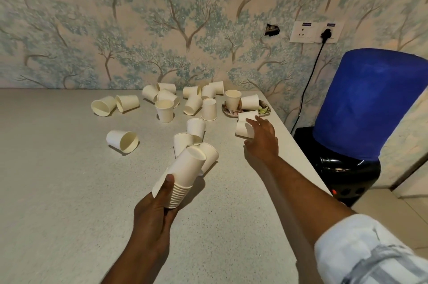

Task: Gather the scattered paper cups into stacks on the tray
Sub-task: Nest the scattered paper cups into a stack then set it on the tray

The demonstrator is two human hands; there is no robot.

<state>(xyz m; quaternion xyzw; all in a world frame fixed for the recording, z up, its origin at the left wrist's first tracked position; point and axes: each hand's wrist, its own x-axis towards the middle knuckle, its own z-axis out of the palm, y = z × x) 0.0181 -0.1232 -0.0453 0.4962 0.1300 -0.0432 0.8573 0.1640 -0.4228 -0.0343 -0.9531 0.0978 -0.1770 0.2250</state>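
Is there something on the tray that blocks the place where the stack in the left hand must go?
Yes. Two loose cups, one upright and one lying, occupy the tray; the stack needs space there.

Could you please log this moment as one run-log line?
left hand: holds cup stack | right hand: grasping loose cup | tray: no stacks yet

You've got a grey speckled counter (69, 168) against tree-print wallpaper (139, 17). Right of it a blue-bottled water dispenser (361, 107), its black cord (308, 84) plugged into the wall socket plate (316, 32).
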